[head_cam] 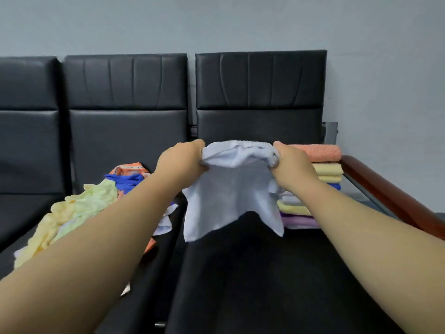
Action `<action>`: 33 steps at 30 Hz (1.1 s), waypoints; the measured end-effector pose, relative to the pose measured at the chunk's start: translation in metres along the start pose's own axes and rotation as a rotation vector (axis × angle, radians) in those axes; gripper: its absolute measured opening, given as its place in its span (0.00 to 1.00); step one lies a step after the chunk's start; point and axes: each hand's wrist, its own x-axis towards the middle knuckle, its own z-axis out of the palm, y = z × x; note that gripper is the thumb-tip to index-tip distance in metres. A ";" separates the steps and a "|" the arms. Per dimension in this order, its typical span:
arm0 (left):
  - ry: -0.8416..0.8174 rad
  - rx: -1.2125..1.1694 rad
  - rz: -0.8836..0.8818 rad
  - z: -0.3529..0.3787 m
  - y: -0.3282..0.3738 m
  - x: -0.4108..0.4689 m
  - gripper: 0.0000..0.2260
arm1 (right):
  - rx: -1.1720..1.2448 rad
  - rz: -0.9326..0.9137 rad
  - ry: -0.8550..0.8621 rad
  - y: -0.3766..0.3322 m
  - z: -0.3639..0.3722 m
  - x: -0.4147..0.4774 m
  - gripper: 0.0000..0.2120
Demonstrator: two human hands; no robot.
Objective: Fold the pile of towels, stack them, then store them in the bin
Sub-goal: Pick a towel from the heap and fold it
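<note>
Spanning the view is a row of black seats [260, 80], padded in smooth, faintly glossy leather-like material with stitched vertical seams in the backrests. Behind them is a plain matte grey wall [216, 20]. Two bare forearms reach in from the bottom corners. At the right end runs a rounded, reddish-brown wooden armrest [385, 189].

On the middle seat, to the left, lies the pile of towels [96, 201], unfolded and crumpled. It has a fluffy yellow towel [55, 225] on the near side, with a blue towel [125, 183] and an orange patterned towel [130, 168] behind it. On the right-hand seat, toward the armrest, stands the stack [325, 169] of folded towels. These are flat terry rectangles, orange on top, then yellow, blue, white, yellow and lilac below.

Between pile and stack, held up above the right-hand seat, hangs a pale towel [231, 194]. It is soft and nubbly, its top edge bunched and its lower corners drooping in points. The left hand [180, 160] grips the upper left of that edge, fingers curled round the cloth. The right hand [291, 162] grips the upper right likewise, thumb and fingers closed on the fabric.
</note>
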 end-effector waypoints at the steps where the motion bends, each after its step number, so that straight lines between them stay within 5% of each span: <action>1: 0.065 0.014 0.014 -0.009 0.001 0.002 0.09 | -0.038 0.006 0.034 -0.006 -0.012 0.007 0.09; 5: 0.048 -0.027 0.047 -0.018 0.001 -0.013 0.09 | -0.083 -0.039 0.035 -0.005 -0.026 -0.002 0.03; 8: -0.306 0.027 0.074 0.007 -0.004 -0.035 0.06 | 0.061 -0.123 -0.264 0.011 -0.012 -0.043 0.05; 12: -0.692 -0.040 0.137 0.071 -0.013 -0.077 0.07 | 0.145 -0.014 -0.727 0.034 0.035 -0.100 0.12; 17: -1.006 -0.074 0.103 0.135 -0.033 -0.111 0.17 | 0.103 0.054 -0.917 0.052 0.091 -0.129 0.14; 27: -0.772 -0.396 0.026 0.148 -0.057 -0.091 0.20 | 0.174 0.025 -0.835 0.047 0.114 -0.106 0.11; 33: -0.821 -0.388 0.022 0.166 -0.055 -0.090 0.17 | -0.004 -0.062 -0.703 0.058 0.124 -0.106 0.09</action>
